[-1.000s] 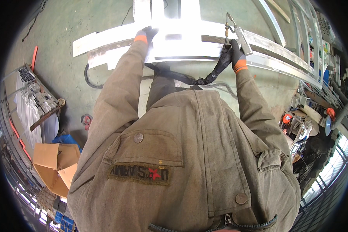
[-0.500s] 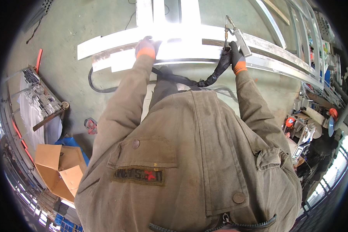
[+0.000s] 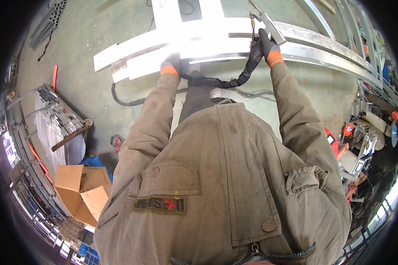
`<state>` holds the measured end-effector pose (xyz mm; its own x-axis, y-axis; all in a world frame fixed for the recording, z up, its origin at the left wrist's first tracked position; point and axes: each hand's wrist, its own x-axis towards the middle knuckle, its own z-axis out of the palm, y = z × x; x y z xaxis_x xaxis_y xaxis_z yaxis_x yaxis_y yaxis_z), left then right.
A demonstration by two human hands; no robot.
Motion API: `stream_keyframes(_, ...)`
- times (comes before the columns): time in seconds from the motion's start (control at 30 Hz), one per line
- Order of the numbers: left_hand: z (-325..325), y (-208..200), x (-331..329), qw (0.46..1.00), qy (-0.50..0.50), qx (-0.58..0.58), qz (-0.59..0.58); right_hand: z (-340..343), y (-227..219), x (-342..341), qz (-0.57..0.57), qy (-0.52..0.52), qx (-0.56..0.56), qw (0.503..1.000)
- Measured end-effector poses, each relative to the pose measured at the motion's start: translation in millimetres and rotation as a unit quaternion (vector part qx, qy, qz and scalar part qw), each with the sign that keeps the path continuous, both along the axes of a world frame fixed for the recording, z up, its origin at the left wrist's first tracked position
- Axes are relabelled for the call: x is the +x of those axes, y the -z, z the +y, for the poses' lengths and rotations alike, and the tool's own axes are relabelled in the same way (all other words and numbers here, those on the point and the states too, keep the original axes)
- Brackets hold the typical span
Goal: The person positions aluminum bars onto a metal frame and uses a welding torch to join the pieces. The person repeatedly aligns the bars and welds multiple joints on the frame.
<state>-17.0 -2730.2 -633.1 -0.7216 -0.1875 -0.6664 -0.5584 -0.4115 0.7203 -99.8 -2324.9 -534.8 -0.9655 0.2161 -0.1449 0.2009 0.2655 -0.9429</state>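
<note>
My right hand (image 3: 266,46), in a dark glove with an orange cuff, grips a silver welding gun (image 3: 272,27) at the right of the metal frame. A thick black-wrapped hose (image 3: 247,76) runs from the gun down and to the left, in front of my legs. My left hand (image 3: 174,63), gloved alike, is at the near edge of the long metal bars (image 3: 141,65). Its fingers are washed out and partly hidden, so their closing does not show. Strong white glare covers the middle of the bars and the two crosspieces (image 3: 212,11) running away from me.
At left stands a rack of stacked metal profiles (image 3: 53,110), with an open cardboard box (image 3: 82,194) nearer me. Tools and equipment (image 3: 362,141) crowd the right side. More metal framing (image 3: 362,39) lies at the far right. A cable (image 3: 128,104) trails on the floor.
My view has shifted slightly. My left hand has come toward me, from the top of the bars to their near edge. The right hand keeps its hold on the welding gun.
</note>
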Motion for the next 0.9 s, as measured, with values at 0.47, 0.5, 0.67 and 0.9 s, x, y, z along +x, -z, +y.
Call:
stream_keyframes(0.47,16,-45,12,0.999,-0.051,-0.019,-0.003,6,15,1,-0.03,0.008,0.031,0.999)
stream_keyframes(0.5,11,-35,13,0.998,-0.051,-0.03,-0.012,6,16,1,-0.012,0.022,0.05,0.998)
stream_keyframes(0.67,-23,43,9,0.967,0.115,-0.198,0.109,3,8,9,0.002,0.008,0.012,1.0)
stream_keyframes(0.9,-16,28,4,0.921,0.251,-0.265,0.134,-20,-13,38,0.065,0.062,-0.006,0.996)
